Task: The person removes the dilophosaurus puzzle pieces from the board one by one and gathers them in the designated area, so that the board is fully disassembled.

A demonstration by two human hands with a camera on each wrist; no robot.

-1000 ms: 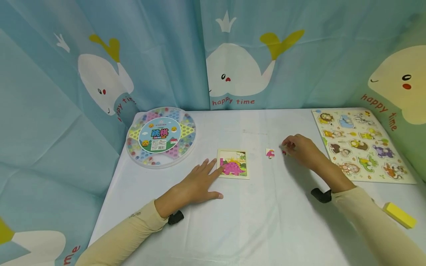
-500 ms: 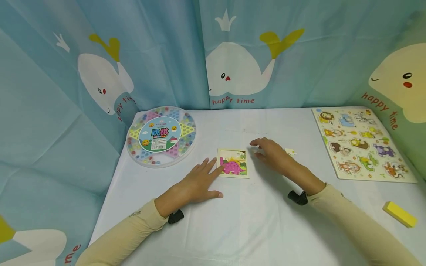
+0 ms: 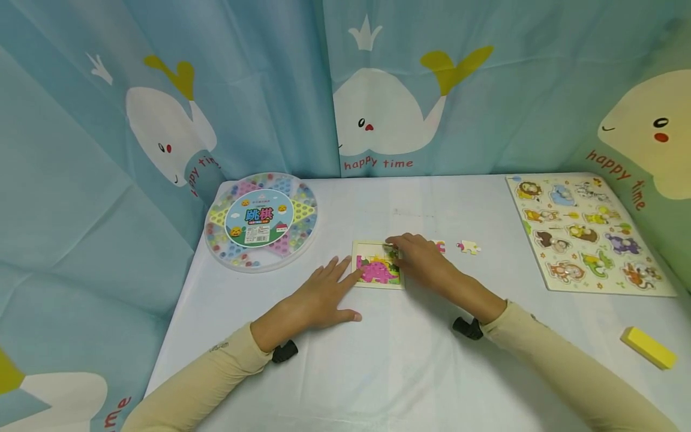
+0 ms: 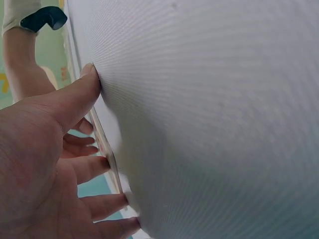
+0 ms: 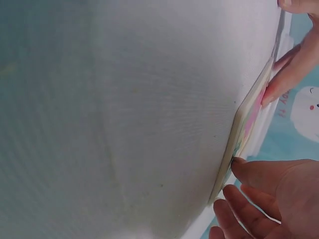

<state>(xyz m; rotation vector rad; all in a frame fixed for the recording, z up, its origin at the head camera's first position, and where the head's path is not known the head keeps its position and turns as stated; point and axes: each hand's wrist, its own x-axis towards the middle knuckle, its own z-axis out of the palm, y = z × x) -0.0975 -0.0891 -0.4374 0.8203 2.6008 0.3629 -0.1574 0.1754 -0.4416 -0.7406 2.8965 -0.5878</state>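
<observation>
A small square jigsaw puzzle with a pink dinosaur lies in a pale frame on the white-covered table. My left hand is spread flat, its index finger over the puzzle's left side. At the top right corner of the puzzle, my right hand touches with thumb and fingers. The right wrist view has its thumb against the puzzle's surface; a pinched piece cannot be made out. Just beyond this hand lie a pink puzzle piece, partly hidden, and a pale yellow puzzle piece with a pink bit beside it.
A round Chinese checkers set stands at the back left. An animal peg puzzle board lies at the back right, with a yellow block nearer the front. Blue whale-print curtains hang behind the table.
My right hand has moved left from the loose pieces to the puzzle's top right corner, uncovering the pale yellow piece. My left hand has stayed in place.
</observation>
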